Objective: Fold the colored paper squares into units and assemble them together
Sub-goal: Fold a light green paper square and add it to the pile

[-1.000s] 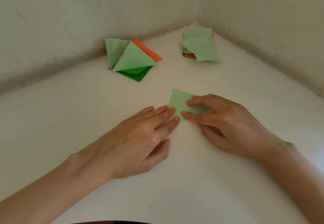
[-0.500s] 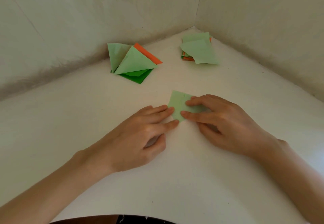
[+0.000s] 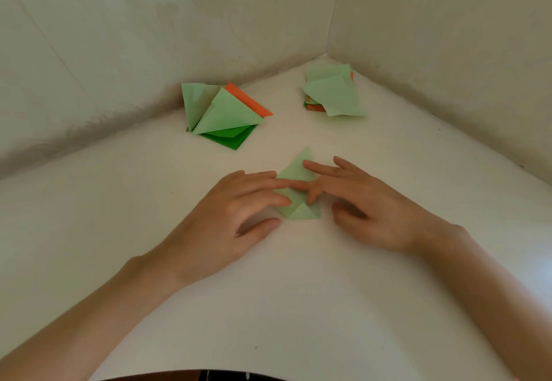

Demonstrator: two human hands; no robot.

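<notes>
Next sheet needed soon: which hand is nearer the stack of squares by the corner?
Right. The right hand lies almost directly in front of the stack; the left hand, farther left.

White tabletop (image 3: 268, 306), two pale walls (image 3: 149, 22) — dim, soft light

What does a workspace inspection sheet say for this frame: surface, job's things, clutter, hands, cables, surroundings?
Surface: white tabletop.
Job's things: light green paper, partly folded, under both hands; folded units pile, green and orange, back left; paper squares stack, back right near the corner.
Clutter: nothing seen.
Hands: left hand and right hand both press fingers on the light green paper.
Cables: nothing seen.
Surroundings: pale walls meeting in a corner.
</notes>
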